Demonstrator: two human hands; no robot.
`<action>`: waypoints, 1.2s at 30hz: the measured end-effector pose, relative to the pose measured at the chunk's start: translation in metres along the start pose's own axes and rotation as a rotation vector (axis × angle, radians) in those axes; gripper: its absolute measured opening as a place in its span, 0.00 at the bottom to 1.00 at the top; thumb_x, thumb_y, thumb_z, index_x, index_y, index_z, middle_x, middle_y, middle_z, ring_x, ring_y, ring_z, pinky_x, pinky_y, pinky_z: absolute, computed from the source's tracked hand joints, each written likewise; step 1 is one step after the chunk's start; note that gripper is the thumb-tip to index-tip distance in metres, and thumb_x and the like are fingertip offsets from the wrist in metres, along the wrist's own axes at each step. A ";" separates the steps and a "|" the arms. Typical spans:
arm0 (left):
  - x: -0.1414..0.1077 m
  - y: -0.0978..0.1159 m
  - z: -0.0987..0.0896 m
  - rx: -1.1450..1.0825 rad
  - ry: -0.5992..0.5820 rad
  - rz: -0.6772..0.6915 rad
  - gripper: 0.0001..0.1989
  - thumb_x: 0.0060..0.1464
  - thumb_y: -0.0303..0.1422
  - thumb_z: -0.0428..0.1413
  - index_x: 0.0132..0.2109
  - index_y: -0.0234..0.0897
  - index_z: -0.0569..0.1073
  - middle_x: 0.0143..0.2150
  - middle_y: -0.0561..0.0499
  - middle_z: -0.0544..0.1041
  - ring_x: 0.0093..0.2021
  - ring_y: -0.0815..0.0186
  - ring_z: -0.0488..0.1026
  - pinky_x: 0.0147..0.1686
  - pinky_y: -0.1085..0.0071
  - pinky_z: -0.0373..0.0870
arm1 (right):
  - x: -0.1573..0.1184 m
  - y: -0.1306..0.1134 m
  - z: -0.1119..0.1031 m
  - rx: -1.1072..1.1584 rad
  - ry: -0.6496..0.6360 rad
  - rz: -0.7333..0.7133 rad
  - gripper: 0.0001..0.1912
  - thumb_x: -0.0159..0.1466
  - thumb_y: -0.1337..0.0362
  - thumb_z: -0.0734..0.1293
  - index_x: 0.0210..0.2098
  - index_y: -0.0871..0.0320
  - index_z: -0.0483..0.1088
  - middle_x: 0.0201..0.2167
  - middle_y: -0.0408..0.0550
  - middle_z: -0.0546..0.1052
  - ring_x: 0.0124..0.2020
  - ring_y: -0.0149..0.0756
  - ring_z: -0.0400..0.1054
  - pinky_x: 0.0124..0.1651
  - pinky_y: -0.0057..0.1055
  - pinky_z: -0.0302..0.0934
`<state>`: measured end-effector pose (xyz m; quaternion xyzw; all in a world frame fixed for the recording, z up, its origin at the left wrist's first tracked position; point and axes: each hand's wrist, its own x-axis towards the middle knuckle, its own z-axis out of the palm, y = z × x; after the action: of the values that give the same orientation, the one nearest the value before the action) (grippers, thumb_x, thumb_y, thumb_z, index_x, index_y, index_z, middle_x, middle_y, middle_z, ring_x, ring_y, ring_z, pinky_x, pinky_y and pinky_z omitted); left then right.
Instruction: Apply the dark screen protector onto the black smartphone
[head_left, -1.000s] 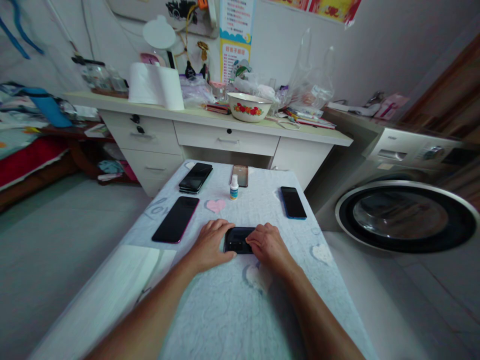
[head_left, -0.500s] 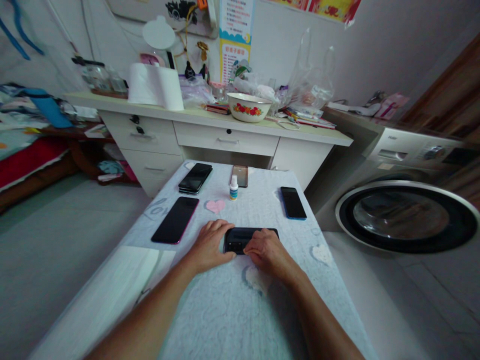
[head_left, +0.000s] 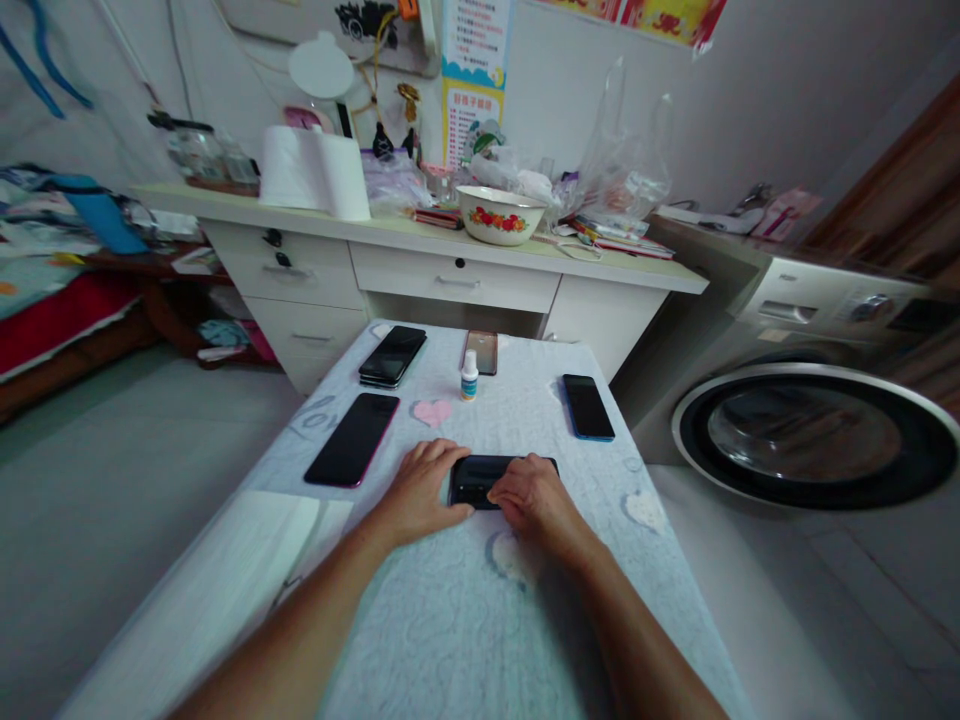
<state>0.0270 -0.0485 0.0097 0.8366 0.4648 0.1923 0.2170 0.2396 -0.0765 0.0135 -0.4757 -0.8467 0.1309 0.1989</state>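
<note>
A dark smartphone lies sideways on the cloth-covered table, partly covered by my hands. My left hand grips its left end, with the thumb at the near edge and the fingers at the far edge. Over the right half of the phone, my right hand is closed, its fingertips bunched together on the phone's surface. Whether something small is pinched in those fingers is hidden. Beyond the phone stands a small white bottle with a blue label.
A phone with a pink edge and a phone stack lie left. A blue-edged phone is to the right, and a phone case at the back. Behind are a white desk and a washing machine.
The right hand's fingertips have shifted very slightly on the phone. My left hand and the phone keep their places, and the whole view has moved a trifle.
</note>
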 end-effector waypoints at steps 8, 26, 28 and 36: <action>0.001 -0.002 0.002 0.008 0.004 0.011 0.31 0.41 0.36 0.61 0.55 0.41 0.66 0.53 0.47 0.67 0.53 0.54 0.62 0.55 0.58 0.59 | 0.005 -0.001 0.002 -0.066 0.093 0.076 0.09 0.59 0.70 0.65 0.35 0.53 0.77 0.31 0.45 0.74 0.36 0.35 0.59 0.40 0.33 0.49; -0.003 -0.004 0.004 0.017 0.038 0.024 0.30 0.40 0.37 0.61 0.53 0.41 0.67 0.52 0.48 0.68 0.52 0.54 0.63 0.53 0.59 0.60 | 0.001 -0.012 0.003 -0.048 0.034 -0.008 0.09 0.57 0.72 0.65 0.33 0.54 0.76 0.30 0.45 0.73 0.34 0.34 0.59 0.40 0.33 0.48; -0.003 -0.005 0.005 0.021 0.040 0.027 0.30 0.40 0.37 0.61 0.54 0.42 0.67 0.52 0.48 0.68 0.52 0.54 0.63 0.53 0.59 0.60 | -0.001 -0.015 0.001 -0.029 0.014 -0.027 0.09 0.57 0.72 0.65 0.32 0.54 0.76 0.30 0.45 0.72 0.34 0.34 0.59 0.40 0.33 0.48; -0.003 -0.003 0.004 0.015 0.029 0.027 0.30 0.41 0.36 0.61 0.54 0.41 0.67 0.53 0.48 0.68 0.52 0.55 0.63 0.53 0.59 0.59 | -0.003 -0.016 0.000 -0.017 0.007 -0.013 0.10 0.57 0.72 0.64 0.32 0.53 0.76 0.30 0.45 0.73 0.35 0.35 0.60 0.41 0.34 0.49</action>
<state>0.0253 -0.0501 0.0045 0.8413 0.4582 0.2041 0.2015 0.2288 -0.0871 0.0190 -0.4723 -0.8503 0.1206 0.1985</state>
